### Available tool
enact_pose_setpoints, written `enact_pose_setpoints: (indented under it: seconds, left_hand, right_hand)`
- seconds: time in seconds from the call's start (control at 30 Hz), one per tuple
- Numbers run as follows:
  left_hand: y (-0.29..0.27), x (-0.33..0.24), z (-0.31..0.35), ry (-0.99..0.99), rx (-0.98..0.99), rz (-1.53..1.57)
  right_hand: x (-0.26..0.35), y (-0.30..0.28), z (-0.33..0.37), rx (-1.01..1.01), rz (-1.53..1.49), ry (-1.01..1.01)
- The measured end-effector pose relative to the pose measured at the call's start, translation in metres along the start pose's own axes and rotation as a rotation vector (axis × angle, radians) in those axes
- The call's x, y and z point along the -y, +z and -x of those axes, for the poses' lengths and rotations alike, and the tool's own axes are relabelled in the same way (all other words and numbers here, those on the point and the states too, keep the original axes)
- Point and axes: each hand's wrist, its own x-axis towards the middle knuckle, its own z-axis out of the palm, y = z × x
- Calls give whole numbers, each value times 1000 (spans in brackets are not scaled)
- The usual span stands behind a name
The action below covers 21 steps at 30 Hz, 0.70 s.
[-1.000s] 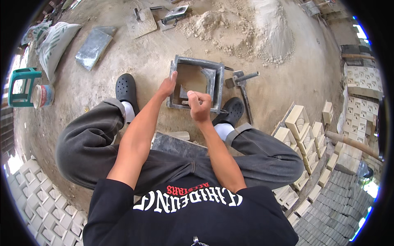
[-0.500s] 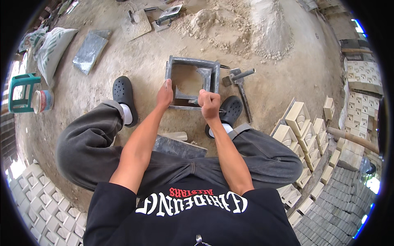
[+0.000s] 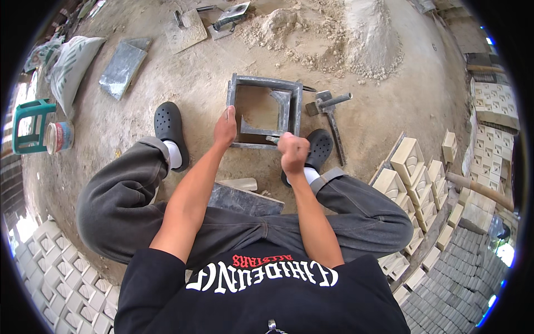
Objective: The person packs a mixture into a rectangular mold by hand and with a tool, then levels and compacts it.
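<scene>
A square grey metal mould frame point(image 3: 266, 83) stands on the sandy ground between my two black clogs. My left hand point(image 3: 225, 127) grips the frame's near left corner. My right hand point(image 3: 293, 152) is closed in a fist at the near right corner, around a small tool whose tip shows to the left of the fist. An inner curved metal piece point(image 3: 282, 106) sits inside the frame. I sit low, knees spread, with a dark flat slab point(image 3: 245, 200) under me.
A metal hammer-like tool point(image 3: 329, 108) lies right of the frame. Trowels and a flat board point(image 3: 186, 30) lie near a sand heap point(image 3: 339, 33) at the back. Sack, green stool point(image 3: 28, 125) and tin point(image 3: 58, 136) at left. Stacked cast blocks point(image 3: 414, 178) at right.
Both hands have come down onto the near edge of the frame. The frame has shifted slightly nearer to me, and my right fist has moved to its right corner.
</scene>
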Motion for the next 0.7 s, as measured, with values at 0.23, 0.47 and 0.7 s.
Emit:
enact_pose_setpoints:
  seconds: [0.23, 0.47, 0.7]
  left_hand:
    - [-1, 10, -2, -14, -34, -3]
    - [7, 11, -5, 46, -39, 37]
    - [5, 3, -2, -9, -46, 7]
  right_hand:
    - [19, 6, -3, 17, -43, 22]
    - [-2, 6, -7, 23, -12, -13]
    - [-16, 5, 2, -2, -23, 55]
